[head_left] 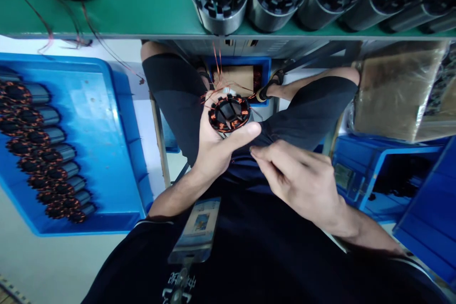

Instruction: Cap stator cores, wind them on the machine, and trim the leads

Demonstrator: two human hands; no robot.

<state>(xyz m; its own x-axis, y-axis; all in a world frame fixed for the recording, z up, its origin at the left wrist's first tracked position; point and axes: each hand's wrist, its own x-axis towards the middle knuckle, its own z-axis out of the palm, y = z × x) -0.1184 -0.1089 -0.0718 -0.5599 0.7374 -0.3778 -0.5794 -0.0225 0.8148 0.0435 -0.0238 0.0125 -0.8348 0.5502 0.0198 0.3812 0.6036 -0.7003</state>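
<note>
My left hand [217, 145] grips a motor stator [230, 113] over my lap. Its black slotted end with copper windings faces up toward me, and my thumb lies along the near side of its rim. Loose copper wires [220, 78] stick out from the far side of the stator. To the right and nearer my body is my right hand [295, 178], with thumb and forefinger pinched together, apart from the stator. Whether a thin wire is between those fingertips is too small to make out.
A blue tray [107, 152] at left holds rows of wound stators [53, 152]. More metal stators [274, 4] line the green bench's [142, 0] edge ahead. Below stands a blue bin [265, 69] with cardboard. Plastic-wrapped cardboard [392, 90] and blue crates [370, 161] are at right.
</note>
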